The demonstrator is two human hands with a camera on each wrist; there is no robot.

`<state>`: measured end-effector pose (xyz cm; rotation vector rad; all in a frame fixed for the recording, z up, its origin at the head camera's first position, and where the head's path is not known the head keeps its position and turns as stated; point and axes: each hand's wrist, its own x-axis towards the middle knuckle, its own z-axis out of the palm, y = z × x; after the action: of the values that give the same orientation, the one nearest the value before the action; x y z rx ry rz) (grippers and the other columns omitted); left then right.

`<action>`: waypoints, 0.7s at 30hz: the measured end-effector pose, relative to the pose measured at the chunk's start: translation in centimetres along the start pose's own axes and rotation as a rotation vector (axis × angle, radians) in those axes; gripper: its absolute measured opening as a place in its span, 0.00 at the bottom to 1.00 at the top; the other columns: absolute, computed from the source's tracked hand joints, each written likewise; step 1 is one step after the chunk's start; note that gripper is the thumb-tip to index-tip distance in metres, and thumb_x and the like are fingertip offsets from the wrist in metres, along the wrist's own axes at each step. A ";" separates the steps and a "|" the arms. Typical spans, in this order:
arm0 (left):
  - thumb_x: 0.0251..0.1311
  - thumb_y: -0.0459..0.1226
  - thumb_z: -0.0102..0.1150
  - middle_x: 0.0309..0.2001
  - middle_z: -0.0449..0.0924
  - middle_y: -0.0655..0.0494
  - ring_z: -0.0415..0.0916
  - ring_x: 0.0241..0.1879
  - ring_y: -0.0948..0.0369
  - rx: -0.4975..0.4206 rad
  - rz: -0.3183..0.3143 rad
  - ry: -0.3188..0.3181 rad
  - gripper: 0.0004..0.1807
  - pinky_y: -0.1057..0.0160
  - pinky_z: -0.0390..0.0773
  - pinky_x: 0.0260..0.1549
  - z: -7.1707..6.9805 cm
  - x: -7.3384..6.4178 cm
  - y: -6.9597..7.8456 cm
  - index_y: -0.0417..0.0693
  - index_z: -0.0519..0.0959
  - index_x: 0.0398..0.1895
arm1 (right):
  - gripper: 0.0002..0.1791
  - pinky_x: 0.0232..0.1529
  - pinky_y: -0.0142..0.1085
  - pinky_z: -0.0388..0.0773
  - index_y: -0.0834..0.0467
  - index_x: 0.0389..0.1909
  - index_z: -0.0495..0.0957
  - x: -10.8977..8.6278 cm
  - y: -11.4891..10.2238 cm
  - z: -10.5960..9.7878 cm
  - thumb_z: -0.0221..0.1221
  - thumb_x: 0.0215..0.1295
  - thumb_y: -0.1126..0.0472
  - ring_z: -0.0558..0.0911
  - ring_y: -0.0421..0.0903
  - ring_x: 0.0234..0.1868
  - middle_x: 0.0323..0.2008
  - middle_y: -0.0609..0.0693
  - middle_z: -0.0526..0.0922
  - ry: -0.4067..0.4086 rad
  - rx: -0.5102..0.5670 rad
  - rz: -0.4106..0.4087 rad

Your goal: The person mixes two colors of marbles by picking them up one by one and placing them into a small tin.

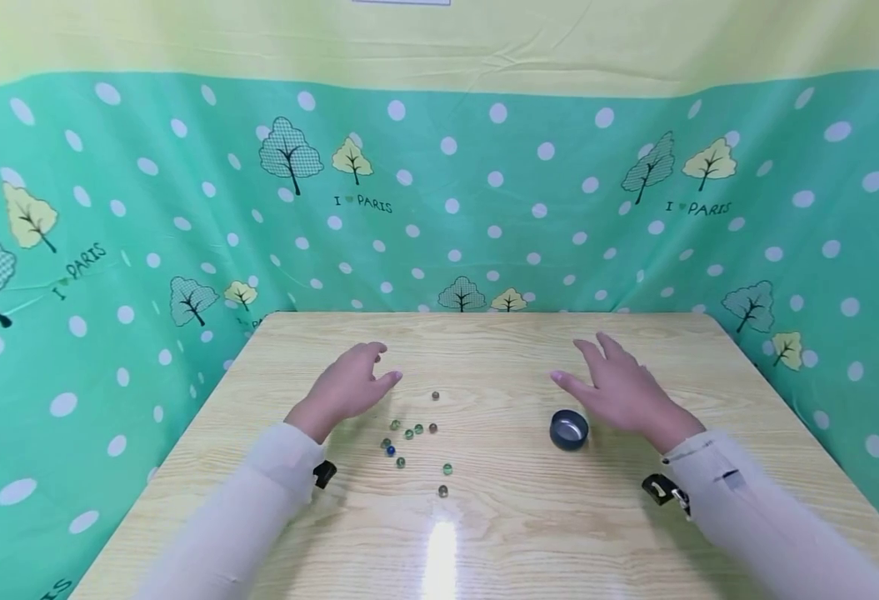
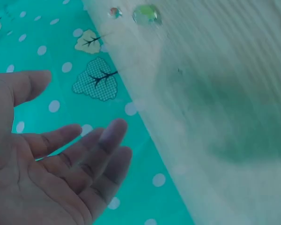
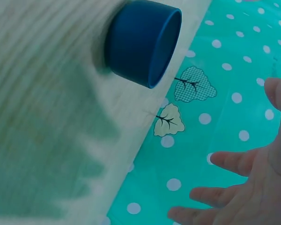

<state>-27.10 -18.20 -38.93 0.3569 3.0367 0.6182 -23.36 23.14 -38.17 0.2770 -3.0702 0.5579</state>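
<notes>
My left hand (image 1: 343, 385) hovers over the table with loosely spread fingers and holds nothing. Just to its right lie several small glass marbles (image 1: 409, 434), mostly green, with one dark blue marble (image 1: 390, 451) among them. Two marbles also show at the top of the left wrist view, one a greenish marble (image 2: 147, 15). Above the table on the other side, my right hand (image 1: 622, 390) has its fingers apart with nothing in them. A small round dark blue cup (image 1: 569, 430) stands close by it, its mouth upward. The right wrist view shows the cup's smooth side (image 3: 133, 44), apart from the fingers.
The light wood-grain table (image 1: 514, 517) reaches back to a green curtain (image 1: 476, 183) with white dots and printed trees, which hangs behind it and along both sides. A bright light reflection lies near the table's front.
</notes>
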 end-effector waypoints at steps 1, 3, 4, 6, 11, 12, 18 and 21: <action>0.73 0.55 0.55 0.68 0.75 0.41 0.76 0.64 0.44 -0.024 -0.002 0.007 0.36 0.41 0.75 0.62 0.2 0.0 -0.1 0.42 0.68 0.74 | 0.55 0.66 0.79 0.51 0.60 0.81 0.53 -0.1 0.1 0.1 0.38 0.70 0.20 0.52 0.77 0.76 0.80 0.72 0.45 0.006 0.012 -0.005; 0.72 0.52 0.58 0.63 0.79 0.43 0.79 0.59 0.46 -0.047 -0.004 0.022 0.31 0.43 0.78 0.59 0.6 0.0 -0.5 0.43 0.73 0.69 | 0.54 0.66 0.77 0.55 0.61 0.80 0.54 -0.3 0.3 0.4 0.39 0.71 0.21 0.55 0.77 0.75 0.79 0.72 0.48 0.018 0.042 -0.014; 0.72 0.51 0.59 0.60 0.81 0.44 0.80 0.57 0.48 -0.051 -0.007 0.028 0.29 0.45 0.79 0.57 0.8 0.0 -0.7 0.43 0.76 0.67 | 0.54 0.67 0.76 0.57 0.62 0.80 0.55 -0.3 0.5 0.6 0.39 0.72 0.22 0.56 0.77 0.75 0.79 0.72 0.50 0.024 0.062 -0.018; 0.71 0.49 0.60 0.55 0.83 0.48 0.81 0.51 0.51 -0.065 -0.018 0.031 0.25 0.48 0.80 0.53 1.3 -0.1 -1.0 0.43 0.79 0.62 | 0.53 0.67 0.74 0.59 0.63 0.79 0.56 -0.5 0.6 0.9 0.40 0.73 0.24 0.58 0.75 0.74 0.78 0.72 0.54 0.033 0.100 -0.024; 0.69 0.47 0.62 0.44 0.84 0.56 0.79 0.40 0.58 -0.122 -0.045 0.016 0.19 0.54 0.80 0.43 2.2 -0.3 -1.8 0.46 0.82 0.56 | 0.49 0.66 0.70 0.63 0.64 0.77 0.60 -0.9 0.9 1.9 0.40 0.75 0.26 0.65 0.71 0.71 0.73 0.70 0.63 0.053 0.173 -0.033; 0.69 0.47 0.63 0.43 0.84 0.57 0.79 0.39 0.59 -0.127 -0.044 0.012 0.18 0.55 0.80 0.42 2.4 -0.3 -1.9 0.47 0.83 0.55 | 0.48 0.66 0.69 0.65 0.64 0.76 0.61 -1.0 1.0 2.1 0.41 0.76 0.27 0.67 0.71 0.70 0.72 0.69 0.65 0.054 0.189 -0.031; 0.68 0.46 0.65 0.37 0.83 0.58 0.77 0.36 0.60 -0.168 -0.043 -0.012 0.12 0.57 0.78 0.40 3.1 -0.6 -2.2 0.49 0.85 0.46 | 0.41 0.59 0.61 0.75 0.61 0.71 0.70 -1.1 1.7 3.3 0.44 0.78 0.31 0.76 0.63 0.63 0.66 0.63 0.74 0.013 0.301 0.007; 0.67 0.45 0.66 0.35 0.82 0.58 0.76 0.35 0.60 -0.195 -0.050 -0.030 0.09 0.58 0.76 0.38 3.3 -0.6 -2.3 0.50 0.85 0.41 | 0.37 0.56 0.55 0.77 0.58 0.68 0.73 -1.0 2.1 3.7 0.45 0.78 0.32 0.78 0.58 0.60 0.63 0.59 0.77 -0.029 0.365 0.045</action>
<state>-26.82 -19.15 -42.92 0.2794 2.9131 0.8878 -22.64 23.95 -42.42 0.2194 -2.9888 1.1267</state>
